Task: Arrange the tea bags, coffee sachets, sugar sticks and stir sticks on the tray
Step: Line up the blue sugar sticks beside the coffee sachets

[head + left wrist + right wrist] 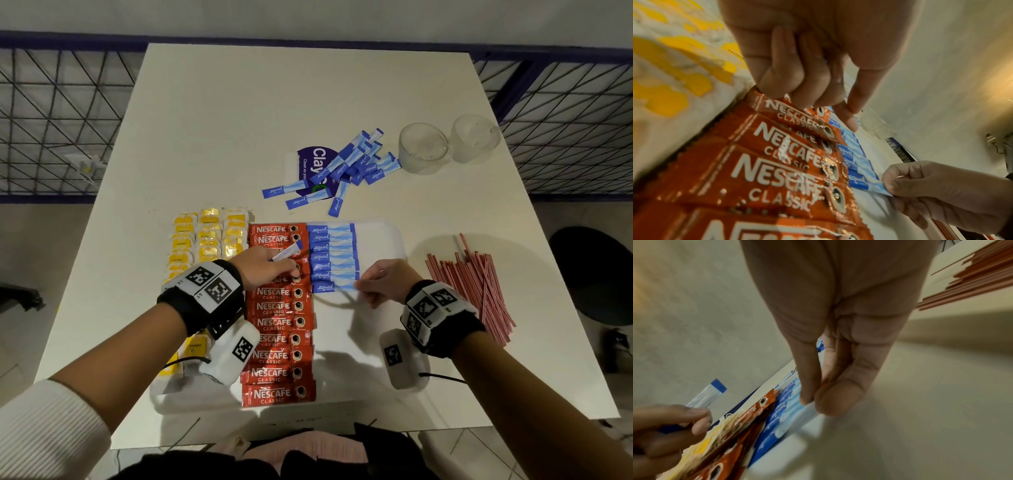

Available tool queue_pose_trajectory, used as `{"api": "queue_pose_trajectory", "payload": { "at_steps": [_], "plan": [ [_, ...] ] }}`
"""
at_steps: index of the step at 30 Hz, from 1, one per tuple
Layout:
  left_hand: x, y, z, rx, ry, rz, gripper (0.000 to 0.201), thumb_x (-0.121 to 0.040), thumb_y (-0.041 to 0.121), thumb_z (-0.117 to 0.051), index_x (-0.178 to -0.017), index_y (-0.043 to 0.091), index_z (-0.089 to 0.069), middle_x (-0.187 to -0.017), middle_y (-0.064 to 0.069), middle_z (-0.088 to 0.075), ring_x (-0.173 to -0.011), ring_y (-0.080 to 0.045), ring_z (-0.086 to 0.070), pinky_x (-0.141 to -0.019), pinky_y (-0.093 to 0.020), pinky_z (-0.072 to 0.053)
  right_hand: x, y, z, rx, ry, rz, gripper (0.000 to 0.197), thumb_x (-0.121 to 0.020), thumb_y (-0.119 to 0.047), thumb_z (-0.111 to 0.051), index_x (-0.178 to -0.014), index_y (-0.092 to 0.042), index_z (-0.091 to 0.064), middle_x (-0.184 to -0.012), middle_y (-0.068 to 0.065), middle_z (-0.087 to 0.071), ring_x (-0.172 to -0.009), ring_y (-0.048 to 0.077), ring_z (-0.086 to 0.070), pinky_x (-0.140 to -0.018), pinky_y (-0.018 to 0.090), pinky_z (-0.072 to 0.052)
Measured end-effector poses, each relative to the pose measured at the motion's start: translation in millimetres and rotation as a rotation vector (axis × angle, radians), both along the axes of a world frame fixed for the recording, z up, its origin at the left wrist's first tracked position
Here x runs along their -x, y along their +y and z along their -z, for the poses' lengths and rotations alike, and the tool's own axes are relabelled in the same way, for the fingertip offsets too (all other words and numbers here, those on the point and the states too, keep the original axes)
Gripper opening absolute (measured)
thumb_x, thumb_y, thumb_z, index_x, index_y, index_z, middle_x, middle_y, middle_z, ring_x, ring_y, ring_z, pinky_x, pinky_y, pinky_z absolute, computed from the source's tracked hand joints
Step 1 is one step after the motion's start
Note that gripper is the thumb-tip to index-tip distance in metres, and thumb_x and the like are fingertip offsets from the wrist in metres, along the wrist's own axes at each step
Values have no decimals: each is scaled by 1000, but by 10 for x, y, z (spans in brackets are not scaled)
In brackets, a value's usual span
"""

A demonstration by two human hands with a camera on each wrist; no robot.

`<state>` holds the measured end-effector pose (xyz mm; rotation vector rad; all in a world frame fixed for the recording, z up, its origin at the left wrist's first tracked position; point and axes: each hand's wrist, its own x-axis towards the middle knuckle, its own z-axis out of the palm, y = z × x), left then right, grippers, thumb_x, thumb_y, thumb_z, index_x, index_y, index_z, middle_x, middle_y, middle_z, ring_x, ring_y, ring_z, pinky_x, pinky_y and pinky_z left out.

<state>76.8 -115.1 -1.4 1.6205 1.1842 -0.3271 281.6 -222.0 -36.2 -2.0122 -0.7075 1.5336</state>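
On the white tray [378, 240] lie yellow tea bags [209, 236] at the left, a column of red Nescafe coffee sachets [277, 322] in the middle and a row of blue Equal sugar sticks [332, 255] to their right. My right hand [359, 286] pinches the pale end of the nearest sugar stick [333, 287] in that row, thumb against finger [807, 395]. My left hand [286, 269] hovers over the sachets, fingers curled round one loose sugar stick [287, 251] that points up and right. Red-and-white stir sticks [474, 284] lie in a heap on the table, right of the tray.
A loose pile of sugar sticks [352, 164] lies on a purple-and-white card [317, 159] beyond the tray. Two clear glass cups [423, 149] stand at the far right. Wire fencing runs along both sides of the white table [239, 120]. A black stool [596, 274] stands at the right.
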Motion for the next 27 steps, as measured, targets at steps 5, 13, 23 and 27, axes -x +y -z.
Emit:
{"api": "queue_pose_trajectory", "payload": {
  "at_steps": [5,13,23,27],
  "plan": [
    [5,16,25,18,0,-2,26,-95,36,-46,-78,28,-65,-110,-24,-64,-95,-34,-61,-90,-43,-48,20,-11,9,-1,-35,10,20,-79,1,-68,-69,-4,-52,-40,-2,-58,-32,6,-53,-38,19,-48],
    [-33,47,60,12,8,-13,27,-94,36,-47,-75,29,-64,-78,-13,-56,-71,-25,-52,-66,-28,-42,43,-15,46,-14,-96,-13,20,-79,-3,-70,-71,-6,-51,-56,7,-60,-37,10,-54,-41,20,-49],
    [-51,13,55,-12,-39,-12,16,-93,34,-49,-88,24,-60,-79,0,-59,-70,-13,-54,-67,-23,-43,13,-18,71,-14,-128,-40,24,-79,-8,-71,-69,-10,-49,-57,7,-61,-44,14,-55,-48,24,-51],
    [-101,-37,54,15,-59,-48,15,-97,32,-42,-107,20,-45,-69,3,-43,-52,-9,-34,-47,-18,-29,-22,-20,2,-89,-137,-17,23,-80,-8,-70,-68,-10,-50,-56,6,-60,-47,15,-55,-53,25,-51]
  ]
}}
